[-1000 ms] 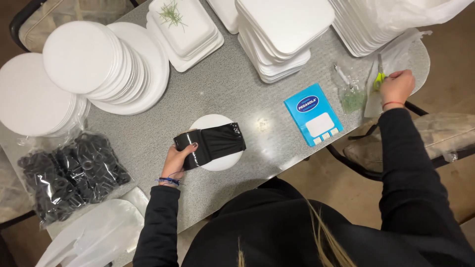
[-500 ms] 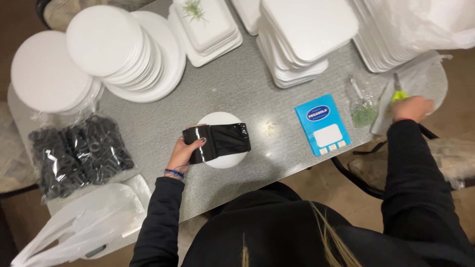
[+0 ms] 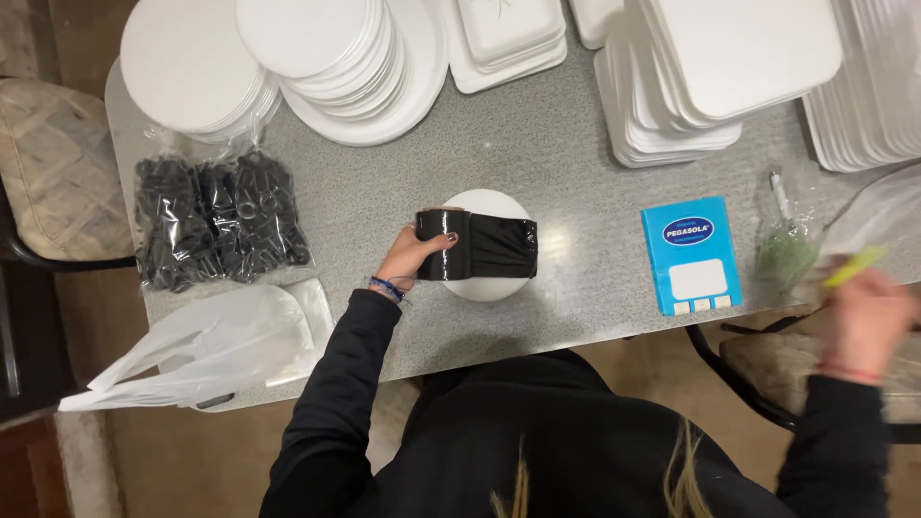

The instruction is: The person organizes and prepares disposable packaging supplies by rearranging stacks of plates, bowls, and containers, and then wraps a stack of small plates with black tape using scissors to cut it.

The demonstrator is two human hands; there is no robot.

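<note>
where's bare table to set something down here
Bare grey table lies between the round plate stacks, the square plate stack and the black bundle held by the left hand. Smaller patch left of the blue box. Back edge crowded.

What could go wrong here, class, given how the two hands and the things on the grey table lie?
1. The left hand alone pins the black folded napkin on the small round white plate; both might slide.
2. The right hand, blurred with a thin yellow-green item, could brush the clear herb bag near the table edge.
</note>
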